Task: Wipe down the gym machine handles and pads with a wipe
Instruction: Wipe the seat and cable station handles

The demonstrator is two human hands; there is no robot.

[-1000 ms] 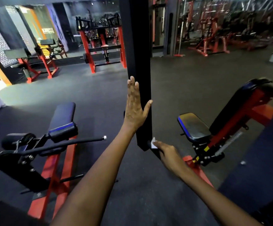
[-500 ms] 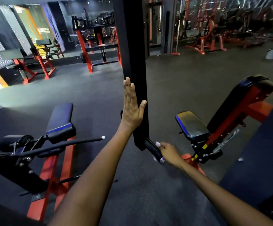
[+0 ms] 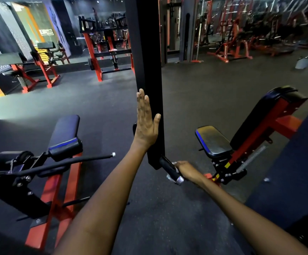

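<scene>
The wipe (image 3: 175,167), a small white scrap, is pressed against the black handle (image 3: 169,169) that juts from the foot of the black post (image 3: 149,70), near the handle's silver end cap. The right hand (image 3: 189,170) curls around wipe and handle from the right, fingers closed on both. The left hand (image 3: 145,124) lies flat and open on the post's face higher up, fingers straight, thumb spread onto the front edge, gripping nothing. To the right stands a red-framed seat (image 3: 213,140); to the left, a padded bench (image 3: 65,133) on the dark floor (image 3: 213,92)
</scene>
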